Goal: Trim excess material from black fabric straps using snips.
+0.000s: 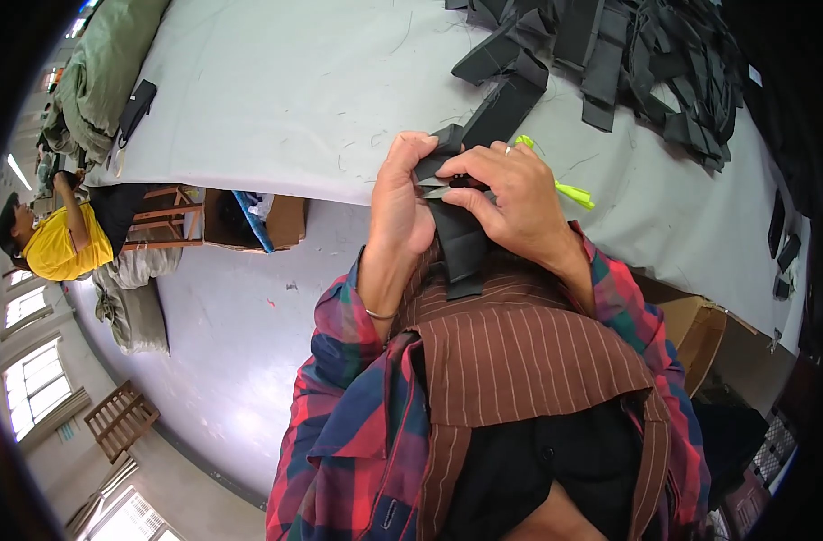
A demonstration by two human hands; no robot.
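Head view: left hand (400, 203) and right hand (512, 200) both pinch the black fabric strip (461, 243) between them

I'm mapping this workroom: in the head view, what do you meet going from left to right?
Person in yellow shirt → wooden stool → cardboard box → left hand → right hand → pile of dark fabric strips.

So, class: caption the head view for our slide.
Both hands, left hand and right hand, grip a black fabric strip beside a grey table.
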